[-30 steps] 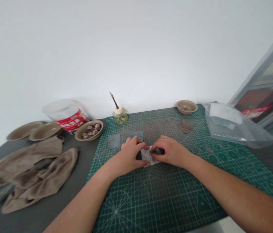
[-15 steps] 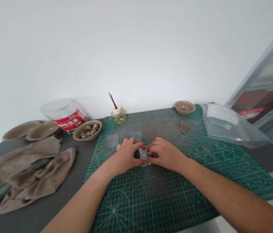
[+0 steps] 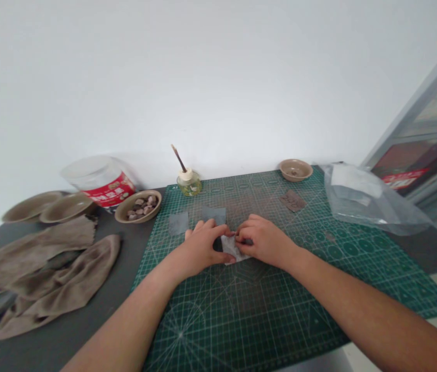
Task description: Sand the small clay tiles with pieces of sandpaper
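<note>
Sheet of pale material [image 3: 230, 249] is pinched at mid-mat between left hand [image 3: 202, 247] and right hand [image 3: 267, 240], both curled nearly closed on it. Green cutting mat [image 3: 257, 315] lies beneath; grey squares [image 3: 178, 223] are placed just beyond left hand.

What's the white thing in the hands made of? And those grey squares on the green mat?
The white piece looks like thin paper or tissue: matte, with soft creases, though it's too small to be sure. The grey squares look like thin flat sheets with a dull finish and straight cut edges, maybe paper or fine sandpaper. I can't tell which.
</note>
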`<state>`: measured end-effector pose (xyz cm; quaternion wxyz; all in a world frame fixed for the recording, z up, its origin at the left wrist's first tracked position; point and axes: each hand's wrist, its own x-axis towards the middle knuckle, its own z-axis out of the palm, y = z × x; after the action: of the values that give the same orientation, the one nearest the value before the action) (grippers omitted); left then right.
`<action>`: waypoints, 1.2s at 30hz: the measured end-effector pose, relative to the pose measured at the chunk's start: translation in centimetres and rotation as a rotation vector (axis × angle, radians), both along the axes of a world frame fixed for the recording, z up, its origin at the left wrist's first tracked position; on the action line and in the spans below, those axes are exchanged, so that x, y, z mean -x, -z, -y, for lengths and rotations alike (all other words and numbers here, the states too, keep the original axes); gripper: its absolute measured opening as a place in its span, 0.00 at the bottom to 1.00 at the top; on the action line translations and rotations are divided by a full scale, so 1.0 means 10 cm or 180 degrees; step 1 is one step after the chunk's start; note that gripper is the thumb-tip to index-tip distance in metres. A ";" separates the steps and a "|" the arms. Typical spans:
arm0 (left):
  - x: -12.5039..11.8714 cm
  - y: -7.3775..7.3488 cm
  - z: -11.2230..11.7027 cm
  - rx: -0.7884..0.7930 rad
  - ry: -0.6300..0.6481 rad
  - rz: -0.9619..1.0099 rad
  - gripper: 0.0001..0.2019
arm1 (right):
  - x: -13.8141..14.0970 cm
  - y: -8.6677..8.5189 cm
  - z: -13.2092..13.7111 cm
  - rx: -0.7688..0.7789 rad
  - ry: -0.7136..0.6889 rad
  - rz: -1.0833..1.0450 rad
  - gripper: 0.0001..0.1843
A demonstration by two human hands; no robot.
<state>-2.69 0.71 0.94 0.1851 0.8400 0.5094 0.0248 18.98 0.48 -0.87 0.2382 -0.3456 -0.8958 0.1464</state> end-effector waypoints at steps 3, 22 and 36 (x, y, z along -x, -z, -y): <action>0.00 0.00 0.00 -0.0011 -0.0032 0.0008 0.28 | -0.01 -0.01 0.01 0.0097 -0.0235 -0.0037 0.05; -0.01 -0.01 0.01 0.0004 -0.0009 0.0071 0.28 | -0.03 0.03 -0.01 0.0105 -0.0208 -0.0150 0.05; 0.01 -0.02 0.02 0.0043 0.0003 0.0051 0.29 | -0.13 -0.03 -0.02 0.0143 0.0361 -0.0436 0.03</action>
<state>-2.81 0.50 1.18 0.1948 0.8388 0.5077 0.0280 20.27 0.64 -0.60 0.2989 -0.3903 -0.8529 0.1760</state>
